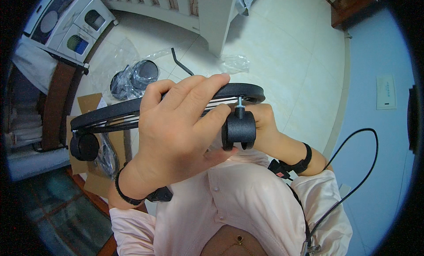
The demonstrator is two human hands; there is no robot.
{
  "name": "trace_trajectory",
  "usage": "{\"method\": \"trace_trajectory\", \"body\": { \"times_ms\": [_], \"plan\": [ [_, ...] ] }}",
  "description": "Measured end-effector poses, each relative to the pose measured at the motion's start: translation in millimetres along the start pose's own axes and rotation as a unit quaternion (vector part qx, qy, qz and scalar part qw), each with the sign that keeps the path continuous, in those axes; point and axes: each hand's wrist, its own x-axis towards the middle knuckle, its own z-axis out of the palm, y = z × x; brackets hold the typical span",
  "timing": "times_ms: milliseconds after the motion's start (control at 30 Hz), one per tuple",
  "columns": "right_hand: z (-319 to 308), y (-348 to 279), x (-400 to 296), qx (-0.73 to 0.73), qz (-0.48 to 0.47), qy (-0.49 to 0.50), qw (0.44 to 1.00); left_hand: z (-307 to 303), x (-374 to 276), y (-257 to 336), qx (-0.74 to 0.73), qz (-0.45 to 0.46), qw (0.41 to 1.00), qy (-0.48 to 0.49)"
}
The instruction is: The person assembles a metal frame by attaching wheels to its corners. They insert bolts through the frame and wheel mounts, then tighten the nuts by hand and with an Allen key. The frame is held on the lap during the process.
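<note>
A black rack tier (109, 112) with a rounded rim and thin metal bars is held up before my chest. My left hand (179, 130) lies across it, fingers over the rim, with the index finger and thumb beside a black twin-wheel caster (241, 128). This caster hangs below the rim, and part of its threaded metal stem (239, 102) shows. Behind it, my right hand (265, 120) is bent at the knuckles; its fingertips are hidden. At the tier's left end hangs a second black caster (85, 146).
An opened cardboard box (91, 103) holds plastic-wrapped parts at left. Black round parts in clear plastic (144, 72) lie on the tiled floor, near a bent black rod (180, 62) and a clear bag (235, 64). A black cable (351, 193) loops by my right arm.
</note>
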Motion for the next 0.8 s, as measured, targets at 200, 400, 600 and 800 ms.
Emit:
{"method": "trace_trajectory", "body": {
  "times_ms": [200, 400, 600, 800],
  "plan": [
    [-35.7, -36.2, -11.3, -0.228, -0.011, 0.069, 0.971, 1.4, -1.1, -3.7, 0.022, 0.007, 1.0, -0.002],
    [-59.2, -71.5, 5.7, -0.334, -0.152, 0.078, 0.927, 0.8, -4.7, -3.1, 0.024, 0.009, 1.0, -0.001],
    [-62.0, -81.0, 25.5, -0.384, -0.214, 0.009, 0.898, 0.8, -4.1, -3.8, 0.025, 0.012, 1.0, 0.004],
    [-59.1, -93.1, 36.1, -0.421, -0.22, -0.042, 0.879, 0.5, -4.6, -3.8, 0.031, 0.012, 0.999, -0.003]
  ]
}}
